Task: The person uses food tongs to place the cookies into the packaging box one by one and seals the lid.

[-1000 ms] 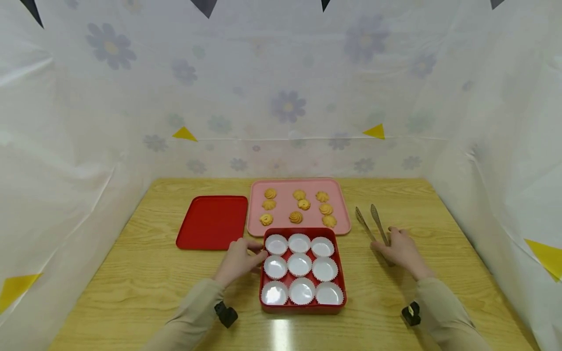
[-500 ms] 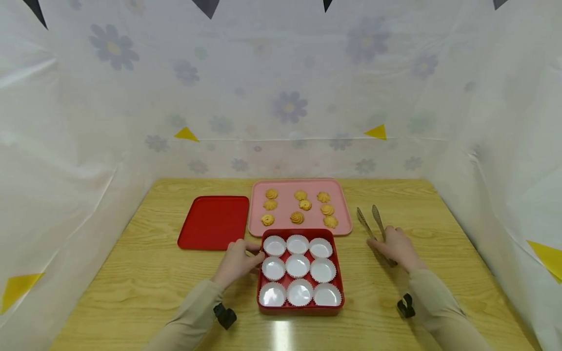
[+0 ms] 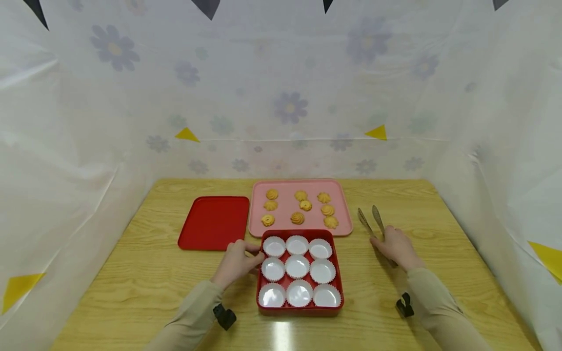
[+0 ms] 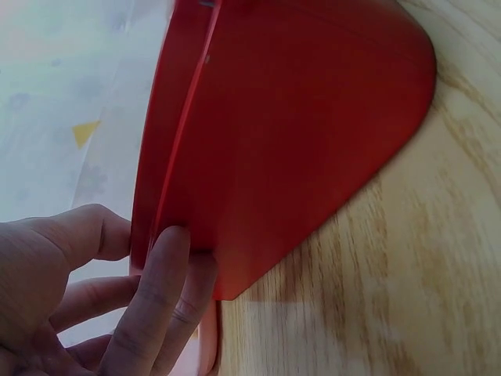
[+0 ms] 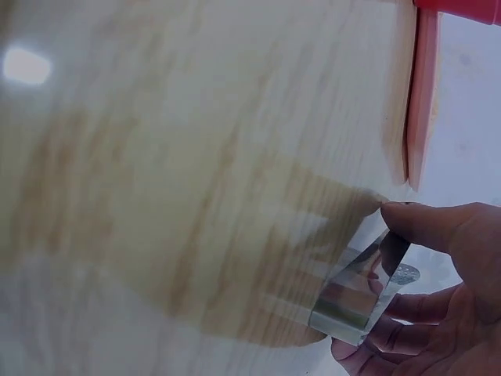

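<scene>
At the lower centre of my head feed I see the left hand [image 3: 234,263] pinching the squarish red box [image 3: 300,312] of white fluted cups [image 3: 297,267], while right of centre the right hand [image 3: 397,248] pinches silver metal tongs [image 3: 366,222], tips apart.

The box [image 3: 298,311] is red, cups [image 3: 297,266] white, tray [image 3: 285,202] pink, backdrop [image 3: 291,107] purple-flowered.

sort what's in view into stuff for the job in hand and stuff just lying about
Likely part of the job:
tongs, held in the right hand
red box with white paper cups, left hand on its side
cookies on the pink tray

Seemingly just lying about:
flat red panel, held by neither hand, though perhaps the box's lid
yellow triangles on the backdrop
</scene>
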A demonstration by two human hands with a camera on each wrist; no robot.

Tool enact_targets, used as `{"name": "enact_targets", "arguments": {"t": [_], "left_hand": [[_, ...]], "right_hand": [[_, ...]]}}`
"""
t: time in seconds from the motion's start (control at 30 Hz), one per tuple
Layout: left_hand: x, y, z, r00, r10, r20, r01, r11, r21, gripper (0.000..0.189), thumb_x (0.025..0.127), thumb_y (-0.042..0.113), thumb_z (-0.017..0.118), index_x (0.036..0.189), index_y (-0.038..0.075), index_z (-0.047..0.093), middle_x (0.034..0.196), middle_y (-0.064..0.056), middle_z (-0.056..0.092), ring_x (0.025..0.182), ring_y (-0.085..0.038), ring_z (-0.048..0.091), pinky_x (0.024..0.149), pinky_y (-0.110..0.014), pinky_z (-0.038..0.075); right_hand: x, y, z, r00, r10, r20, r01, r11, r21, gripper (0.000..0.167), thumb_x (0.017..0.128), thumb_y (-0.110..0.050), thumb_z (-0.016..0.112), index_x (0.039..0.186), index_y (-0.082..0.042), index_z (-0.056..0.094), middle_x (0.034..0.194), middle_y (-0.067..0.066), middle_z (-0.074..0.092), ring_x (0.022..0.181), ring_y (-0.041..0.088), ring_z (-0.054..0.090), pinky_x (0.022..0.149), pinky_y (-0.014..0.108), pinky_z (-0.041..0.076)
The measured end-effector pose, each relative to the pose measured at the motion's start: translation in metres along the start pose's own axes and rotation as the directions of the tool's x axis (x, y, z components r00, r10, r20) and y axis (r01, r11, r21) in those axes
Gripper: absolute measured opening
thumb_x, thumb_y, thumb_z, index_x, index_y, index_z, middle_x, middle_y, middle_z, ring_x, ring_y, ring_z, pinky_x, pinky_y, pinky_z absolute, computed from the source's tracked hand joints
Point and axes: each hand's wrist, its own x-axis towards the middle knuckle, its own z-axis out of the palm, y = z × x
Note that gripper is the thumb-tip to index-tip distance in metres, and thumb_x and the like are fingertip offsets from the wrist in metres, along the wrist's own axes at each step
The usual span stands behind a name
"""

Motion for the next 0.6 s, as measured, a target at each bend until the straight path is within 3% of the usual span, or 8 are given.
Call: {"name": "enact_targets", "arguments": {"t": [0.37, 0.43, 0.6], "left_hand": [[-0.001, 0.002, 0.001, 1.000, 0.007, -0.028, -0.005, 0.998, 0.068, 0.028, 0.089, 0.009, 0.069, 0.113, -0.005, 0.074, 0.097, -0.016, 0.077, 0.065, -0.016, 0.074, 0.061, -0.022, 0.055], [-0.001, 0.003, 0.001, 0.999, 0.010, -0.036, -0.007, 0.997, 0.078, 0.028, 0.089, 0.009, 0.070, 0.112, -0.005, 0.074, 0.096, -0.016, 0.078, 0.066, -0.016, 0.074, 0.061, -0.021, 0.055], [-0.001, 0.004, 0.001, 0.999, 0.014, -0.050, -0.010, 0.997, 0.083, 0.029, 0.088, 0.009, 0.071, 0.112, -0.006, 0.074, 0.094, -0.015, 0.077, 0.066, -0.016, 0.074, 0.063, -0.022, 0.056]], "right_hand": [[-0.006, 0.005, 0.002, 0.995, -0.038, -0.096, 0.042, 0.998, 0.041, 0.032, 0.095, -0.025, 0.058, 0.082, 0.003, 0.051, 0.068, 0.009, 0.047, 0.060, 0.021, 0.045, 0.052, 0.031, 0.035], [-0.008, 0.004, 0.001, 0.993, -0.043, -0.111, 0.049, 0.998, 0.051, 0.032, 0.095, -0.024, 0.059, 0.086, 0.006, 0.053, 0.069, 0.010, 0.048, 0.061, 0.022, 0.045, 0.053, 0.032, 0.035], [-0.012, 0.001, -0.003, 0.990, -0.068, -0.126, 0.077, 0.995, 0.068, 0.047, 0.096, -0.023, 0.062, 0.115, 0.019, 0.054, 0.082, 0.020, 0.063, 0.067, 0.024, 0.059, 0.062, 0.045, 0.050]]}}
